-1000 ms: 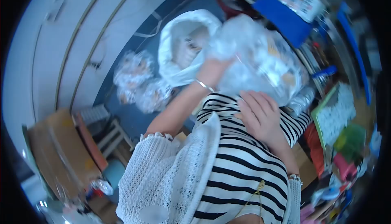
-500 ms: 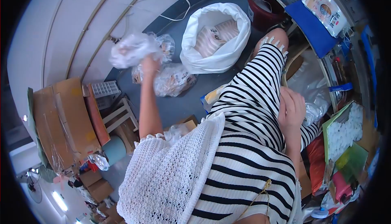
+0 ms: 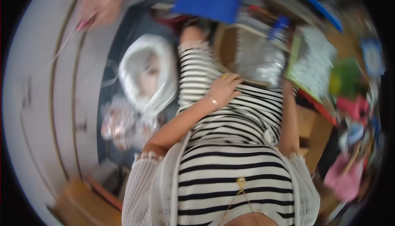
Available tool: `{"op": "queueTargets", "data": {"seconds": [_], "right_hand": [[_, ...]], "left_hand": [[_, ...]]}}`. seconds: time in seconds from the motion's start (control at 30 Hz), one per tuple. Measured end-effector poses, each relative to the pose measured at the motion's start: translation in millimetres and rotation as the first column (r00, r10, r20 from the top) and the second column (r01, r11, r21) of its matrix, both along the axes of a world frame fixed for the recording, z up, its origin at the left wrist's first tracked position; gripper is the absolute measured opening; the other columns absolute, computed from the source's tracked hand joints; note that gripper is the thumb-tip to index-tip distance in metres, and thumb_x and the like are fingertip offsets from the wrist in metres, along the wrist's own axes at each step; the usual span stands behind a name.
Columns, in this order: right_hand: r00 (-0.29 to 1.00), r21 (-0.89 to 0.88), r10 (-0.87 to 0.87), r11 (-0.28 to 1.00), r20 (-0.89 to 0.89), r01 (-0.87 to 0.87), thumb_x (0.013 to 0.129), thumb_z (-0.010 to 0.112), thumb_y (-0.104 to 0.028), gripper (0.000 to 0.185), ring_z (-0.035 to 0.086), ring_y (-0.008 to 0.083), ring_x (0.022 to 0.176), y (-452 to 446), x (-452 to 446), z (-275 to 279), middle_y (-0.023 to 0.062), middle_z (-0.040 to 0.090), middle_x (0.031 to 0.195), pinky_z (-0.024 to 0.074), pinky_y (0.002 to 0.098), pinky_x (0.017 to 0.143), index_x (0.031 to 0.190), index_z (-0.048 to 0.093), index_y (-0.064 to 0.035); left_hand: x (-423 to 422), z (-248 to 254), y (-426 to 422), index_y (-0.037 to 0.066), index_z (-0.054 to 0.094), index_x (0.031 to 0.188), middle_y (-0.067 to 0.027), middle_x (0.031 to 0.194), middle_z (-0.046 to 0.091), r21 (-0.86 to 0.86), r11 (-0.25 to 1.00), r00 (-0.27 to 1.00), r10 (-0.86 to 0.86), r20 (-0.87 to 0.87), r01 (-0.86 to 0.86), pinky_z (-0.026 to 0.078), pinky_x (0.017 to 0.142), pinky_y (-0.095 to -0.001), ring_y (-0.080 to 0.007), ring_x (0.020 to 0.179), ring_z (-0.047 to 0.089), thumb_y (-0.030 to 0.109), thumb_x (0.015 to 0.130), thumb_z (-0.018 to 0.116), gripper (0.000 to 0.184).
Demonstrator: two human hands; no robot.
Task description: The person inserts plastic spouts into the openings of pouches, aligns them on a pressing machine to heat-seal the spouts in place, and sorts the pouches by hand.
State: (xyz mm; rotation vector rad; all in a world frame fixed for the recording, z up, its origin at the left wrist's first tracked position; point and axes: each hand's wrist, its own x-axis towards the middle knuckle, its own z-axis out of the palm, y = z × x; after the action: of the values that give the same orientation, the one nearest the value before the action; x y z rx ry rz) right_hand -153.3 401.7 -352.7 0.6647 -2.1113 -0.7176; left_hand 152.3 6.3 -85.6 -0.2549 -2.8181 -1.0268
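Observation:
My left hand [image 3: 224,90] rests on the striped fabric over my lap, fingers stretched out and holding nothing. A bracelet circles that wrist. Out to my right, my right hand [image 3: 289,87] is down beside my thigh, near the green-edged tray [image 3: 293,76] of white pieces; its fingers are hidden and blurred. In front of my lap is a brown-sided container [image 3: 225,47] with silvery clear plastic [image 3: 263,57] in it. On the floor to the left lie clear plastic bags [image 3: 119,123] with brownish contents.
A white sack [image 3: 166,90] holding pale packages stands on the floor at left. Beyond my knee are a blue panel [image 3: 207,4] and a dark red bin [image 3: 168,18]. Cardboard boxes [image 3: 80,197] sit at lower left; pink items [image 3: 343,178] lie at right.
My left hand has let go of the clear plastic bag and come back to my lap. My right hand has moved from my thigh toward the tray. The view has turned right.

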Motion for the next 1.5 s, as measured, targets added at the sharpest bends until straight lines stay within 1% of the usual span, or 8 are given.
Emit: {"op": "queueTargets", "data": {"seconds": [0.1, 0.23, 0.3, 0.53, 0.6, 0.7, 0.77, 1.5], "right_hand": [[0.954, -0.85, 0.195, 0.517, 0.23, 0.099, 0.09, 0.053, -0.037, 0.055, 0.046, 0.0317, 0.12, -99, 36, 87, 0.0187, 0.049, 0.129, 0.0308, 0.0382, 0.109, 0.129, 0.046, 0.0024], [0.56, -0.622, 0.498, -0.052, 0.662, 0.781, 0.088, 0.052, -0.04, 0.053, 0.046, 0.0354, 0.12, -129, 60, 129, 0.023, 0.054, 0.121, 0.0286, 0.0426, 0.109, 0.119, 0.055, 0.0035], [0.698, -0.535, -0.054, 0.601, 0.714, 0.594, 0.092, 0.047, -0.037, 0.05, 0.042, 0.0332, 0.123, -155, 90, 228, 0.0186, 0.051, 0.127, 0.0277, 0.0412, 0.109, 0.126, 0.05, 0.0004], [0.804, -0.757, 0.216, 0.533, 0.554, 0.379, 0.098, 0.036, -0.035, 0.049, 0.035, 0.0292, 0.13, -130, 46, 146, 0.0148, 0.041, 0.139, 0.0257, 0.0378, 0.11, 0.137, 0.04, -0.0055], [0.71, -0.905, 0.7, -0.346, -0.074, 0.248, 0.101, 0.025, -0.035, 0.05, 0.027, 0.0257, 0.136, -138, 53, 161, 0.0119, 0.029, 0.149, 0.0232, 0.0357, 0.111, 0.145, 0.028, -0.011], [0.848, -0.898, 0.299, 0.201, 0.438, 0.393, 0.101, 0.021, -0.035, 0.052, 0.028, 0.0261, 0.136, -140, 79, 205, 0.0111, 0.027, 0.151, 0.0231, 0.0369, 0.112, 0.148, 0.023, -0.0123], [0.504, -0.622, 0.761, -0.636, -0.408, 0.457, 0.1, 0.038, -0.025, 0.051, 0.026, 0.0242, 0.136, -138, 67, 181, 0.0083, 0.028, 0.15, 0.0184, 0.0337, 0.114, 0.147, 0.026, -0.0096], [0.593, -0.92, 0.767, -0.008, 0.245, 0.391, 0.092, 0.053, -0.032, 0.047, 0.048, 0.0274, 0.118, -86, 76, 228, 0.0112, 0.049, 0.134, 0.0372, 0.0402, 0.102, 0.132, 0.05, -0.0076]], "left_hand": [[-34, -15, 29, 0.006, 0.049, 0.128, -0.0117, 0.131, 0.049, -0.062, 0.982, 0.984, -0.179, 0.014, 0.18, 0.037, 0.101, -0.042, -0.0299, 0.121, 0.045, 0.029, 0.082, 0.066, 0.054], [-38, -34, 48, 0.006, 0.044, 0.133, -0.0114, 0.133, 0.048, -0.195, 0.95, 0.966, -0.224, 0.125, 0.246, 0.032, 0.105, -0.0433, -0.0295, 0.123, 0.044, 0.032, 0.082, 0.065, 0.061], [-40, -32, 52, 0.005, 0.042, 0.134, -0.0122, 0.134, 0.048, -0.195, 0.953, 0.969, -0.207, 0.137, 0.231, 0.029, 0.107, -0.0449, -0.0294, 0.123, 0.044, 0.034, 0.083, 0.064, 0.063], [-44, -34, 50, 0.003, 0.041, 0.135, -0.0177, 0.131, 0.049, -0.11, 0.946, 0.942, -0.284, 0.18, 0.306, 0.027, 0.108, -0.0475, -0.0336, 0.122, 0.045, 0.023, 0.081, 0.066, 0.063], [-41, -35, 49, 0.002, 0.041, 0.136, -0.0169, 0.132, 0.049, -0.114, 0.926, 0.925, -0.339, 0.169, 0.36, 0.026, 0.109, -0.0482, -0.0323, 0.123, 0.044, 0.022, 0.082, 0.066, 0.063], [-49, -39, 49, 0.001, 0.043, 0.134, -0.0181, 0.132, 0.049, -0.096, 0.935, 0.934, -0.327, 0.144, 0.342, 0.028, 0.107, -0.0493, -0.0347, 0.121, 0.045, 0.021, 0.082, 0.065, 0.06], [-59, -39, 51, 0.0, 0.045, 0.131, -0.0186, 0.131, 0.049, -0.04, 0.938, 0.929, -0.333, 0.159, 0.343, 0.03, 0.104, -0.0504, -0.0363, 0.119, 0.046, 0.02, 0.083, 0.064, 0.056], [-155, -34, 109, -0.005, 0.062, 0.102, -0.0226, 0.106, 0.063, -0.212, 0.897, 0.92, -0.392, 0.027, 0.388, 0.045, 0.085, -0.0469, -0.0367, 0.097, 0.06, 0.011, 0.085, 0.058, 0.024]]}}
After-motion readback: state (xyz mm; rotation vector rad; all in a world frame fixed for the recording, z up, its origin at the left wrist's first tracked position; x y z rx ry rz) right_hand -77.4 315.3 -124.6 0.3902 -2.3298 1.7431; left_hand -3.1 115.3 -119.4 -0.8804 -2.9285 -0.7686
